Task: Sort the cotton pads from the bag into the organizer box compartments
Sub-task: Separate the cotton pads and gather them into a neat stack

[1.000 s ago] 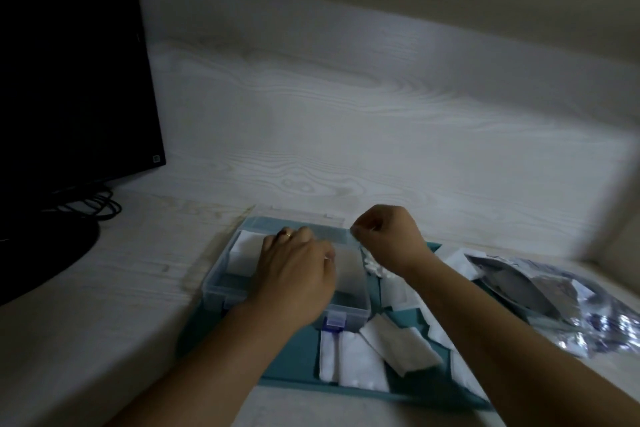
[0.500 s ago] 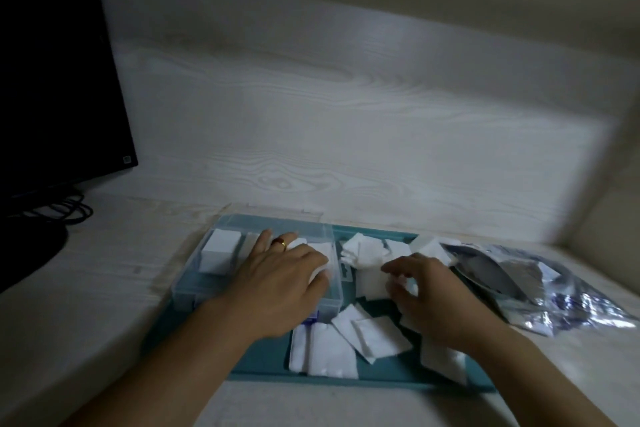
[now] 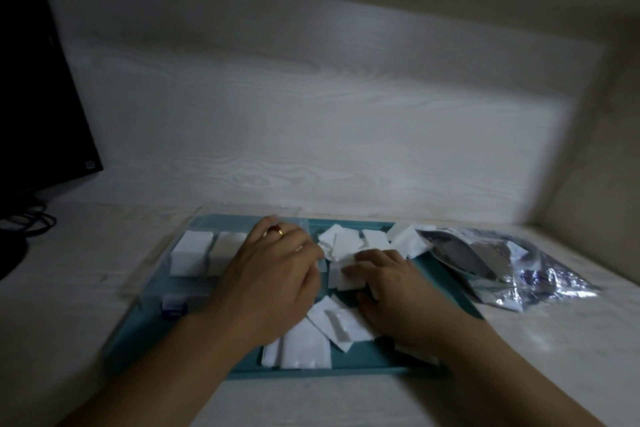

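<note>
The left hand (image 3: 273,274) lies flat, fingers loose, on the right end of the clear organizer box (image 3: 180,253), where two white stacks already sit in its left compartments. The right hand (image 3: 398,284) curls its fingers on a cotton pad (image 3: 346,277) among the loose pads on the teal tray (image 3: 446,291), near the shiny bag (image 3: 502,263). I think this is the picking-up step; next it must lift that pad into an open compartment.

A dark monitor (image 3: 31,80) stands at far left, black cables (image 3: 29,218) coiled beneath it.
</note>
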Motion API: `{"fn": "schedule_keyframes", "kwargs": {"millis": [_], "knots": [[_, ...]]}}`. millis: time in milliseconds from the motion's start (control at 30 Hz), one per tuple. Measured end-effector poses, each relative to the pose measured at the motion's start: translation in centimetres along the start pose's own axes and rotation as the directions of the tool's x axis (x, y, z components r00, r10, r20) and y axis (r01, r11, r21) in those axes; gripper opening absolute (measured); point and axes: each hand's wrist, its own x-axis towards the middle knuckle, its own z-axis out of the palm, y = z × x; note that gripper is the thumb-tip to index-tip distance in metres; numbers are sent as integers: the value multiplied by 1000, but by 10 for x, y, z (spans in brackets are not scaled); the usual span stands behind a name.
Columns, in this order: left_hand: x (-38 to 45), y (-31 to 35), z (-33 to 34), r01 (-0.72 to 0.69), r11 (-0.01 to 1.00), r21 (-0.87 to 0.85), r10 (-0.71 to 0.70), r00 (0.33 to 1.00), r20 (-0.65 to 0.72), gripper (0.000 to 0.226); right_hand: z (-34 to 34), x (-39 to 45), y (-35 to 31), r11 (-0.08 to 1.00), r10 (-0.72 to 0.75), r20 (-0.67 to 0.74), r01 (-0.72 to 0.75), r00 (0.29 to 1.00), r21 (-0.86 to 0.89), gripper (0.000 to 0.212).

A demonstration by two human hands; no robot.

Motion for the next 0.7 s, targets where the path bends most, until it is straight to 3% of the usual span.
{"fn": "schedule_keyframes", "kwargs": {"millis": [167, 433, 533, 600, 633, 700], "knots": [[-3, 15, 5, -71, 997, 22, 70, 996, 58, 40, 6, 6, 11, 999, -44, -120, 41, 992, -26, 32], [-4, 7, 8, 18, 999, -40, -17, 1000, 23, 38, -9, 5, 10, 989, -25, -358, 75, 933, 127, 17], [-2, 13, 5, 92, 981, -169, -108, 990, -87, 38, -20, 1, 5, 929, 78, -421, 88, 904, 360, 16], [1, 20, -1, 240, 871, -429, -286, 957, -46, 46, -29, -1, -4, 771, 148, -326, 98, 934, 630, 23], [3, 25, -6, 316, 746, -586, -370, 929, 30, 52, -32, -2, -8, 674, 147, -274, 107, 950, 731, 26], [9, 34, -15, 442, 389, -808, -467, 851, 240, 55, -33, -3, -14, 534, 118, -220, 125, 968, 836, 30]]}}
